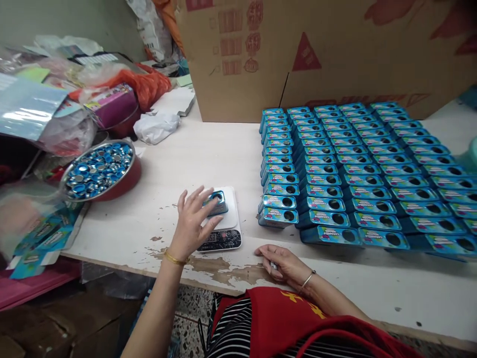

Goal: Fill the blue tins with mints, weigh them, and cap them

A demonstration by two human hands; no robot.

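Left hand [192, 219] loosely spread, box [222, 204] on scale [230, 221] beneath fingertips.
Right hand [283, 261] curled, contents unclear; keeping left clear likely steadies reading.

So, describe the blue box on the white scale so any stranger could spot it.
From the big brown cardboard carton, come forward to the white scale with a black panel. On it, by the left hand, sits a blue rectangular box, alone, unlike the similar boxes rowed at right.
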